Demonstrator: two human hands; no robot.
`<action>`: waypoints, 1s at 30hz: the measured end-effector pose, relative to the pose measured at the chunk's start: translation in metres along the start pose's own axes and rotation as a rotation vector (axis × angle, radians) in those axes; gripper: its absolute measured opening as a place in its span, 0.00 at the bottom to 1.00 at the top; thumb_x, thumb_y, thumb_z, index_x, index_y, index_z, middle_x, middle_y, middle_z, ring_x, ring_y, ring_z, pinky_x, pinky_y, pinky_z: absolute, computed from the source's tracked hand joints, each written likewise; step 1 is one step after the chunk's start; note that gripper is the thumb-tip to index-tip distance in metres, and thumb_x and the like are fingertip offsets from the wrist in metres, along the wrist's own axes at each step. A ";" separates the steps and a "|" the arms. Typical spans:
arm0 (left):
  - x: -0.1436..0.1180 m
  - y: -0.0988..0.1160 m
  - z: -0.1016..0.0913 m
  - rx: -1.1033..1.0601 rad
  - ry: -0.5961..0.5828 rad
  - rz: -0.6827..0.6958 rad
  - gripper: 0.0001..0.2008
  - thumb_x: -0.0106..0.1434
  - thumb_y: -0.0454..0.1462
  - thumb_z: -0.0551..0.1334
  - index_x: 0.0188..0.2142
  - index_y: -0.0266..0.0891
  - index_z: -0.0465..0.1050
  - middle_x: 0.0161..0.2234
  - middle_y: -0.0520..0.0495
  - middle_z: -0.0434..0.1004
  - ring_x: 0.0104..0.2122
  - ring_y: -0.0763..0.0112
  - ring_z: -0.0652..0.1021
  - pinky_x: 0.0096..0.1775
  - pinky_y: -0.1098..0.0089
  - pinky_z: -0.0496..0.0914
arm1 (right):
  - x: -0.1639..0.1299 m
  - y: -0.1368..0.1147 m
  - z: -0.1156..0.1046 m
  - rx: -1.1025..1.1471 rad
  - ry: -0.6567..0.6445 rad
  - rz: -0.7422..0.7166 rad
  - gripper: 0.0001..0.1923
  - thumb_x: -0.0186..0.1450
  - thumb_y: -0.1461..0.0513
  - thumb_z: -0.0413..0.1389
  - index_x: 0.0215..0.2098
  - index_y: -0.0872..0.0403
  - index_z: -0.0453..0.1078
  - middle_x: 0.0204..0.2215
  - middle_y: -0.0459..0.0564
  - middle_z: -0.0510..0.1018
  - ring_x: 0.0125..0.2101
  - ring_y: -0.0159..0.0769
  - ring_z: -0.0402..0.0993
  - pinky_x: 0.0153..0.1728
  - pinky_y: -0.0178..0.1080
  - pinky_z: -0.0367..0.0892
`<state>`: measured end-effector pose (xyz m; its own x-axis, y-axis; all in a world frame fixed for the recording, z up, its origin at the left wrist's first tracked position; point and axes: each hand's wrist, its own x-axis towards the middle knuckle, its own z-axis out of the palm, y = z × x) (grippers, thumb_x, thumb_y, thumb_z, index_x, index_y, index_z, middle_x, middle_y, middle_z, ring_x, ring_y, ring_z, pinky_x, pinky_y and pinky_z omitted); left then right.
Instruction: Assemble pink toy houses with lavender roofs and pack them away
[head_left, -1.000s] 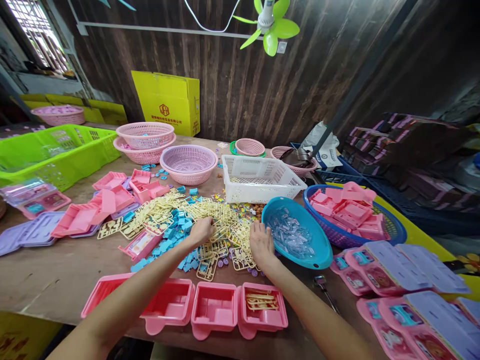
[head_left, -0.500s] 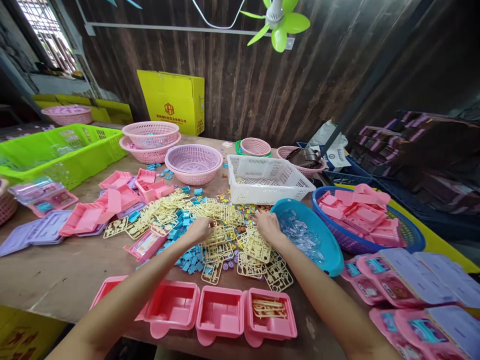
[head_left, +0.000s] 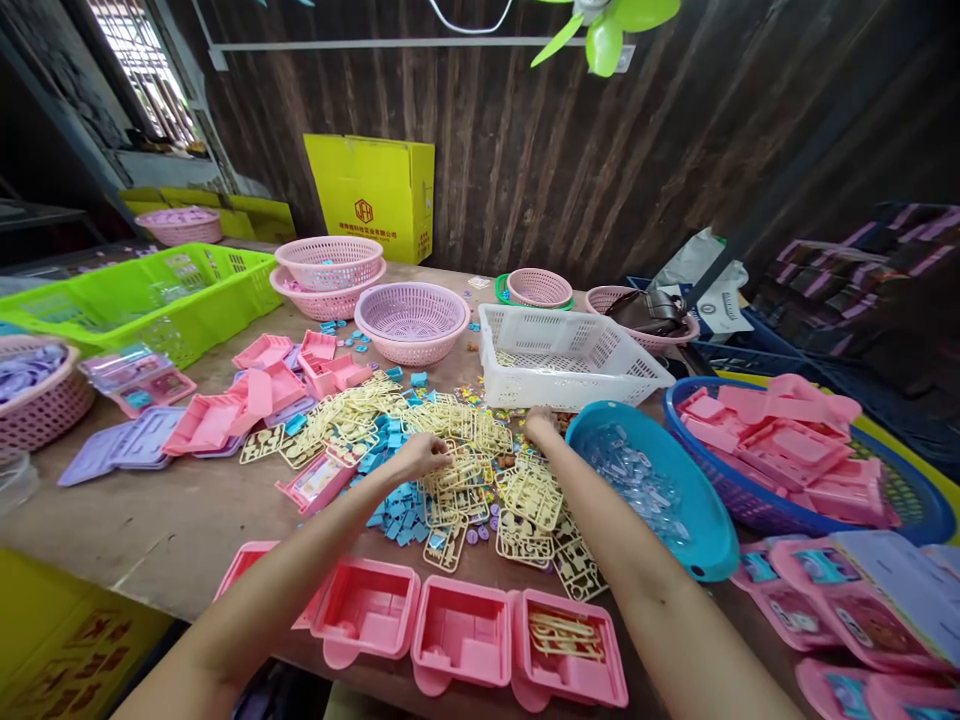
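My left hand (head_left: 421, 456) hovers over cream plastic part frames (head_left: 454, 478), its fingers curled together; whatever they hold is too small to make out. My right hand (head_left: 541, 424) reaches down to small brown pieces (head_left: 562, 424) in front of the white basket (head_left: 577, 385), fingers bent and mostly hidden. Blue plastic pieces (head_left: 401, 515) lie heaped below my left hand. Along the near edge stands a row of pink boxes (head_left: 463, 632). The rightmost pink box (head_left: 611, 665) holds cream sticks; two others beside it show bare insides.
A teal basin (head_left: 701, 540) of clear parts stands right of my right forearm, with a blue basket (head_left: 919, 520) of pink parts beyond. Pink trays (head_left: 206, 422) and lilac lids (head_left: 142, 440) lie left. Pink baskets (head_left: 409, 345) and a yellow carton (head_left: 367, 195) stand behind.
The view has turned left, so the table's things appear farther right. My right hand has moved forward and a little left, closer to the brown pieces. My left hand stays above the cream frames.
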<state>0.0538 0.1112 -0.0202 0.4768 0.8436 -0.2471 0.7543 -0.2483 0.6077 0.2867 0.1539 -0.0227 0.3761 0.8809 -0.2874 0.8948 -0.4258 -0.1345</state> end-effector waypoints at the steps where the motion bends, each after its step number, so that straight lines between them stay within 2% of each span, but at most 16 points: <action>1: 0.000 0.000 0.000 -0.001 -0.001 0.001 0.10 0.55 0.37 0.57 0.22 0.35 0.73 0.16 0.55 0.63 0.21 0.75 0.65 0.25 0.76 0.57 | -0.001 0.003 -0.001 0.003 -0.010 -0.010 0.17 0.65 0.57 0.53 0.50 0.56 0.64 0.47 0.53 0.70 0.43 0.38 0.70 0.43 0.46 0.69; 7: 0.002 0.001 0.000 0.006 -0.010 0.022 0.08 0.53 0.36 0.58 0.22 0.37 0.73 0.16 0.55 0.63 0.23 0.74 0.66 0.27 0.74 0.56 | -0.021 0.029 -0.025 0.057 0.006 -0.193 0.14 0.65 0.58 0.53 0.47 0.55 0.66 0.45 0.51 0.72 0.41 0.36 0.71 0.42 0.44 0.69; 12: -0.003 0.005 0.000 -0.024 -0.042 0.041 0.09 0.54 0.37 0.57 0.22 0.37 0.73 0.16 0.56 0.61 0.22 0.74 0.65 0.27 0.74 0.56 | -0.054 0.052 -0.042 0.141 -0.001 -0.419 0.12 0.65 0.63 0.49 0.45 0.59 0.67 0.34 0.51 0.78 0.34 0.33 0.73 0.35 0.34 0.66; 16: -0.009 0.018 0.007 -0.101 -0.134 0.072 0.10 0.54 0.38 0.56 0.23 0.36 0.73 0.17 0.55 0.66 0.22 0.74 0.68 0.26 0.75 0.59 | -0.083 0.065 -0.038 0.162 -0.126 -0.637 0.08 0.61 0.65 0.52 0.37 0.57 0.71 0.31 0.49 0.78 0.33 0.33 0.74 0.35 0.34 0.66; 19: -0.011 0.031 0.014 -0.154 -0.204 0.083 0.10 0.55 0.37 0.56 0.23 0.35 0.71 0.17 0.54 0.67 0.22 0.74 0.71 0.26 0.75 0.62 | -0.098 0.070 -0.027 0.146 -0.199 -0.782 0.04 0.55 0.69 0.56 0.27 0.55 0.72 0.44 0.51 0.75 0.46 0.37 0.70 0.46 0.37 0.63; 21: -0.011 0.039 0.017 -0.178 -0.227 0.084 0.10 0.55 0.36 0.55 0.21 0.35 0.69 0.17 0.54 0.67 0.21 0.74 0.72 0.26 0.76 0.63 | -0.102 0.071 -0.019 0.131 -0.224 -0.841 0.06 0.51 0.72 0.57 0.22 0.55 0.70 0.50 0.51 0.70 0.51 0.40 0.65 0.50 0.40 0.59; 22: -0.010 0.041 0.018 -0.189 -0.233 0.082 0.10 0.55 0.35 0.55 0.20 0.35 0.69 0.17 0.54 0.67 0.21 0.74 0.73 0.26 0.76 0.64 | -0.102 0.072 -0.015 0.123 -0.232 -0.858 0.07 0.50 0.73 0.57 0.20 0.56 0.70 0.50 0.52 0.70 0.51 0.40 0.64 0.51 0.41 0.58; 26: -0.011 0.046 0.019 -0.221 -0.246 0.065 0.10 0.56 0.35 0.55 0.21 0.35 0.68 0.16 0.54 0.67 0.18 0.75 0.73 0.24 0.76 0.65 | -0.099 0.076 -0.007 0.126 -0.227 -0.897 0.08 0.48 0.74 0.56 0.21 0.56 0.70 0.37 0.51 0.71 0.41 0.38 0.67 0.44 0.41 0.61; 30: -0.014 0.046 0.019 -0.245 -0.219 0.050 0.09 0.56 0.34 0.56 0.20 0.35 0.69 0.14 0.56 0.63 0.16 0.76 0.72 0.23 0.76 0.65 | -0.099 0.083 -0.017 0.204 -0.226 -0.935 0.07 0.50 0.72 0.55 0.21 0.56 0.68 0.31 0.47 0.69 0.33 0.33 0.66 0.37 0.37 0.62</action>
<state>0.0903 0.0785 -0.0034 0.6166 0.7039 -0.3527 0.6090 -0.1426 0.7802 0.3281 0.0352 0.0109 -0.5360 0.8302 -0.1535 0.7417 0.3762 -0.5553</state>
